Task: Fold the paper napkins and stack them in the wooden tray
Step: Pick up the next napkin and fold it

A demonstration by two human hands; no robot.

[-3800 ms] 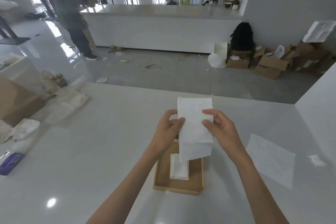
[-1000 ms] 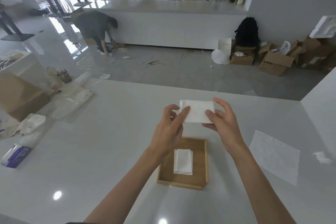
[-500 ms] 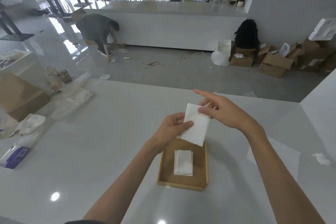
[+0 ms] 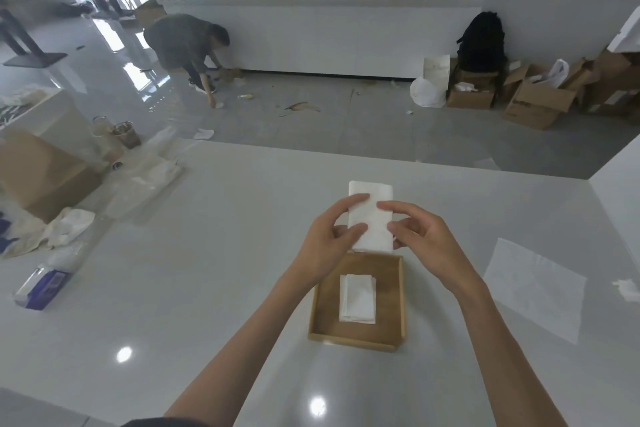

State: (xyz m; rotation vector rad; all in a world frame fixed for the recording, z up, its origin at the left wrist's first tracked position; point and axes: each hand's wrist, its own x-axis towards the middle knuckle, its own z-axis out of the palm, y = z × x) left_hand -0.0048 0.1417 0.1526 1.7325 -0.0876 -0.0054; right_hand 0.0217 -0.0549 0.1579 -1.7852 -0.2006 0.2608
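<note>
Low centre of the frame there's the wooden tray (image 4: 393, 302) on the bench (image 4: 207, 288) with one folded napkin (image 4: 357, 298) inside, and just above it the left hand (image 4: 329, 243) and right hand (image 4: 424, 239) are both pinching another folded napkin in the air (image 4: 370, 215).

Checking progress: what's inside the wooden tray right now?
A folded napkin stack lies on the wooden tray floor. How many are stacked isn't clear. The hands hide nothing inside.

One view only, head-worn, wide-angle. Looks forward and down over the white tabletop (image 4: 194, 288); both forearms enter from the bottom edge, close in. Floor (image 4: 311, 121) and far counter (image 4: 329, 28) fill the top.
</note>
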